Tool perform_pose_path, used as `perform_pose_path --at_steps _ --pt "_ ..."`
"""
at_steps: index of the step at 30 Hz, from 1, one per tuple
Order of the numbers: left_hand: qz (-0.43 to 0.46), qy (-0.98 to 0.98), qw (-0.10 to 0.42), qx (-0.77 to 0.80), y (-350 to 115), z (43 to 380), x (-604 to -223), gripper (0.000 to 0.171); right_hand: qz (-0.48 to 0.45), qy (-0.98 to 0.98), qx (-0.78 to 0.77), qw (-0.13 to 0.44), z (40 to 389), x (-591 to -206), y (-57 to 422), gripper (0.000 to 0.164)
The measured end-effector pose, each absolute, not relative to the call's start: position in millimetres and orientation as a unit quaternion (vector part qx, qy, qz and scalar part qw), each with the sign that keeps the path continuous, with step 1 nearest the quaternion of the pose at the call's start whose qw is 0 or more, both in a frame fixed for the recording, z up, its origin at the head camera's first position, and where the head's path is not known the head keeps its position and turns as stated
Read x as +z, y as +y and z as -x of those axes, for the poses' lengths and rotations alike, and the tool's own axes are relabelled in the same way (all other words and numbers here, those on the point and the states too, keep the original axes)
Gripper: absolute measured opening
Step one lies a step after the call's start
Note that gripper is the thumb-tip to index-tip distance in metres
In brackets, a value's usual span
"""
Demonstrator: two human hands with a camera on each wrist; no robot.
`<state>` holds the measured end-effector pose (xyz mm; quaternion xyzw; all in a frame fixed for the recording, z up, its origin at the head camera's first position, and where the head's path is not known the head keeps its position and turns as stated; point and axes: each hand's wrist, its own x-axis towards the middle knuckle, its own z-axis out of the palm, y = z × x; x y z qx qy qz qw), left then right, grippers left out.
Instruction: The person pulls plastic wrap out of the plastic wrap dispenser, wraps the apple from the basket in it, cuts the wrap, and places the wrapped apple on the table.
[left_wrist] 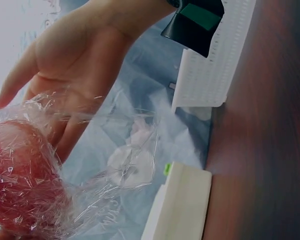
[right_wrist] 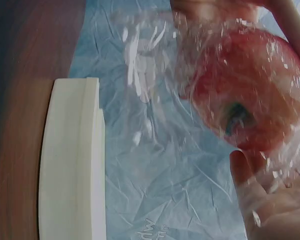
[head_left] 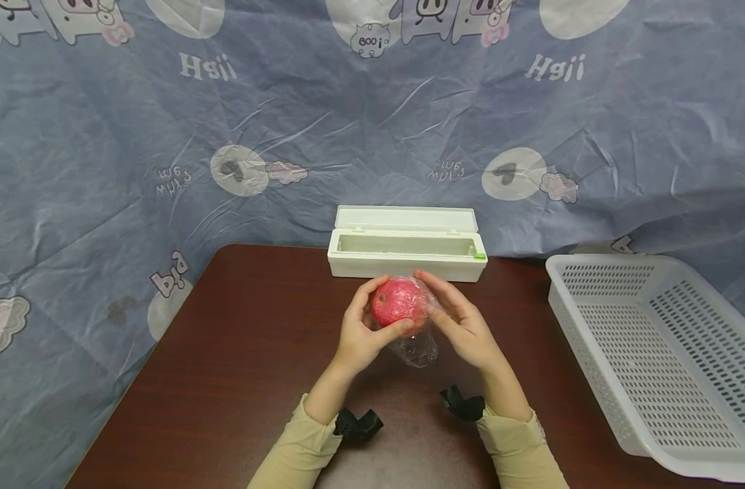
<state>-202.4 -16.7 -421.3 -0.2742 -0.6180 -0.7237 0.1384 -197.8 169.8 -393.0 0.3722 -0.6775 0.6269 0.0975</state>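
A red apple [head_left: 399, 302] wrapped in clear cling film [head_left: 416, 350] is held above the table by both hands. My left hand [head_left: 360, 336] grips it from the left, thumb across the near side and fingers round the far side. At its right side my right hand [head_left: 470, 333] pinches the film between thumb and fingers, close against the fruit. In the left wrist view loose film trails off the apple [left_wrist: 20, 185]. The right wrist view shows the apple's dark hollow [right_wrist: 236, 117] through the film. Some fingertips are hidden behind the fruit.
Behind the hands stands a white cling film box [head_left: 403, 266] with its lid raised and a green slider at its right end. A white perforated basket [head_left: 641, 448] sits on the right of the brown table [head_left: 225, 380]. A patterned blue-grey cloth [head_left: 372, 136] hangs behind.
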Motion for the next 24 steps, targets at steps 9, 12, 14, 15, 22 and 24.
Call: perform_pose_path --at_steps 9,12,14,15,22,24 --pt "0.279 -0.596 0.131 -0.741 -14.5 199.9 -420.8 0.075 -0.336 -0.683 0.638 0.119 201.0 -400.8 159.4 0.041" --pt "0.279 -0.588 0.13 -0.748 -13.2 199.1 -421.0 0.076 -0.336 -0.675 0.645 0.123 202.2 -404.4 156.8 0.041" --pt "0.277 -0.582 0.13 -0.753 -12.0 198.4 -420.7 0.075 -0.341 -0.666 0.652 0.123 203.0 -406.7 155.3 0.041" --pt "0.277 -0.58 0.13 -0.755 -11.2 198.3 -420.8 0.075 -0.344 -0.66 0.656 0.122 203.2 -407.4 154.7 0.042" --pt "0.278 -0.575 0.138 -0.757 -6.8 197.7 -421.9 0.073 -0.357 -0.647 0.665 0.109 203.5 -409.2 151.3 0.044" --pt "0.279 -0.573 0.137 -0.758 -5.9 196.8 -421.9 0.073 -0.356 -0.652 0.661 0.105 202.4 -408.4 150.7 0.044"
